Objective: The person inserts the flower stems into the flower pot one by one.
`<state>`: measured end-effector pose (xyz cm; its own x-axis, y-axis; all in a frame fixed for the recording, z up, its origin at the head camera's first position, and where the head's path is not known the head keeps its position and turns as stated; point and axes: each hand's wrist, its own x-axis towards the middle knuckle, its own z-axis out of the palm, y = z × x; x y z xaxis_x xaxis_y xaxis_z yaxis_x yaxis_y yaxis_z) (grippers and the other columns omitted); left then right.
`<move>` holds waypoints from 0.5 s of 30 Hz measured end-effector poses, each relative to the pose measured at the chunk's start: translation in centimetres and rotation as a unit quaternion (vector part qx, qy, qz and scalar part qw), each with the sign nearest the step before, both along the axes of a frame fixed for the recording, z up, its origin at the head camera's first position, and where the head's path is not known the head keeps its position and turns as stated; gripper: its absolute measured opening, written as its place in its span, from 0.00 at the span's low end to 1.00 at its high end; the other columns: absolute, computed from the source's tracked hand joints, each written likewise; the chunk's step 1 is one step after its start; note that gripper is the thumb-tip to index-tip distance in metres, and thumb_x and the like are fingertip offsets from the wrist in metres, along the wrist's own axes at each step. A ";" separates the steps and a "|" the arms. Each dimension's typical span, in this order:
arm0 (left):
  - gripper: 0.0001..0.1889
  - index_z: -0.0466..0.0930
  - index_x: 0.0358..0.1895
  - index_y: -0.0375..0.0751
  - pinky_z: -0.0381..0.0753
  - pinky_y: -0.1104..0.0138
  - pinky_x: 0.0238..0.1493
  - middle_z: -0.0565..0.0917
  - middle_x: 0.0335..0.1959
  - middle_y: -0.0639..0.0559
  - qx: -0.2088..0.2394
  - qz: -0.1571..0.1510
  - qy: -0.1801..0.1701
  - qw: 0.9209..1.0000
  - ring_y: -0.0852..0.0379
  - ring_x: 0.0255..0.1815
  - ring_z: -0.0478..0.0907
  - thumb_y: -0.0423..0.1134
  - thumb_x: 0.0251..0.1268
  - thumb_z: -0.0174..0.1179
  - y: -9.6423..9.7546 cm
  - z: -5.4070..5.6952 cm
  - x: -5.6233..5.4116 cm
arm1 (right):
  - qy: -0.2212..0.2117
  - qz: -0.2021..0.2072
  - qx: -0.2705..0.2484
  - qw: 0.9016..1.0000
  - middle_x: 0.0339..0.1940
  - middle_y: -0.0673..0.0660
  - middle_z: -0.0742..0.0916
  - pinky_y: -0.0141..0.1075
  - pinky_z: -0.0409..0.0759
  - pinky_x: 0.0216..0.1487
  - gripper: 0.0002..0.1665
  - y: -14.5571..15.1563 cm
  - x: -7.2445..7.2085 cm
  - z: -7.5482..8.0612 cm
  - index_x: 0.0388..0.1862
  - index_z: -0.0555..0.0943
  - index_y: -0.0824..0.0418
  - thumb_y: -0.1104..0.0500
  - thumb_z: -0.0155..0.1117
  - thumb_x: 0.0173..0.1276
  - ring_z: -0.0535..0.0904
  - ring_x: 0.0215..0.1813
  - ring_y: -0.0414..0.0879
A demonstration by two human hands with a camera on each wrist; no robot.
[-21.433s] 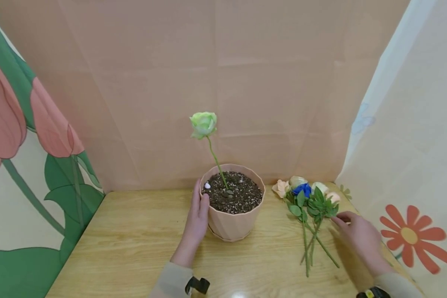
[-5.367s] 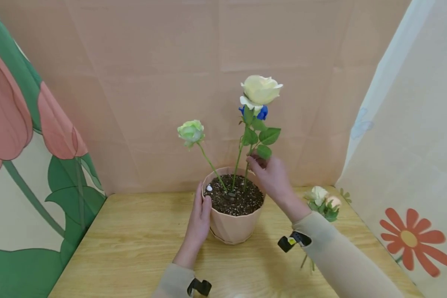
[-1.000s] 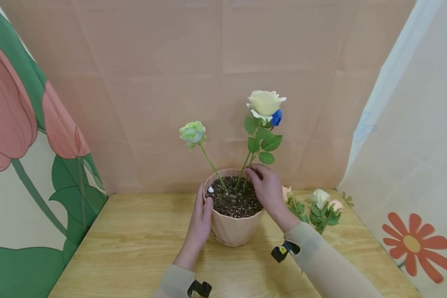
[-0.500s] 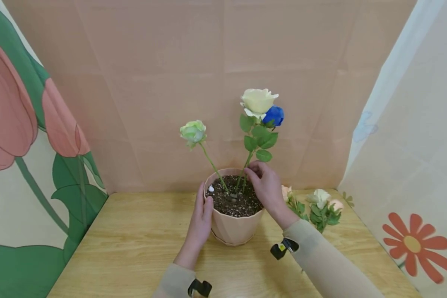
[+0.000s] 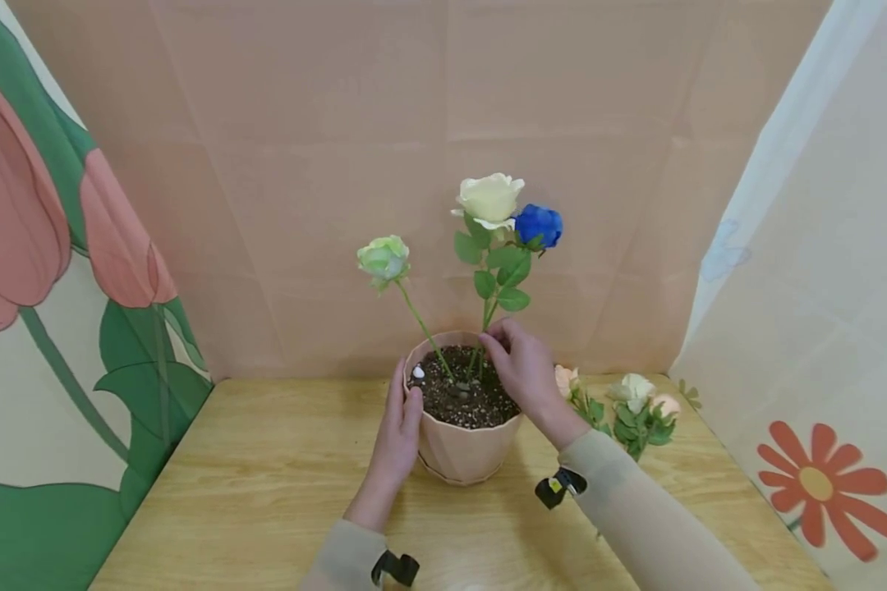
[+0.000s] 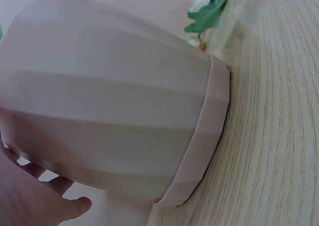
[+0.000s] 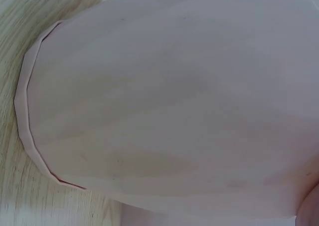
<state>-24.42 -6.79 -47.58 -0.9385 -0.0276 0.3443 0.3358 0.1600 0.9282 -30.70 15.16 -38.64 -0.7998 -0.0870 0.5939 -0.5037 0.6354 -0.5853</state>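
Note:
A pink faceted flowerpot (image 5: 461, 451) filled with dark soil (image 5: 480, 410) stands on the table. Along its left side lies my left hand (image 5: 395, 435), fingers extended against the wall; the left wrist view shows the same hand (image 6: 27, 198) beside the pot. My right hand (image 5: 525, 373) pinches the stem of a creamy white rose (image 5: 490, 199) low down, just above the soil. Behind and right of that bloom a blue rose (image 5: 539, 226) stands, its stem crossing close by. A pale green rose (image 5: 383, 258) leans left. The right wrist view is mostly pot wall (image 7: 149, 96).
Right of the pot lie loose roses: a peach one (image 5: 565, 380), a white one (image 5: 633, 391) and a pale pink one (image 5: 667, 405), partly behind the right forearm. A small white stone (image 5: 418, 373) sits at the soil's left edge. A pink backdrop (image 5: 303, 205) rises behind.
Long ago only the green rose stood in the pot; the blue and white ones have joined it. Over the last second the white rose has swung left, uncovering the blue bloom.

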 end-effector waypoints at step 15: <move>0.32 0.46 0.93 0.61 0.51 0.36 0.85 0.53 0.91 0.43 0.005 -0.004 -0.001 1.000 0.37 0.89 0.52 0.51 0.95 0.43 0.0 0.1 0.0 | -0.008 -0.004 -0.022 1.000 0.30 0.50 0.90 0.38 0.82 0.32 0.08 0.0 0.0 -0.6 0.41 0.87 0.58 0.56 0.73 0.82 0.86 0.32 0.44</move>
<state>-24.43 -6.83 -47.53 -0.9392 -0.0242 0.3426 0.3356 0.1482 0.9303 -30.74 15.16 -39.26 -0.8099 -0.0538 0.5841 -0.4884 0.6132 -0.6208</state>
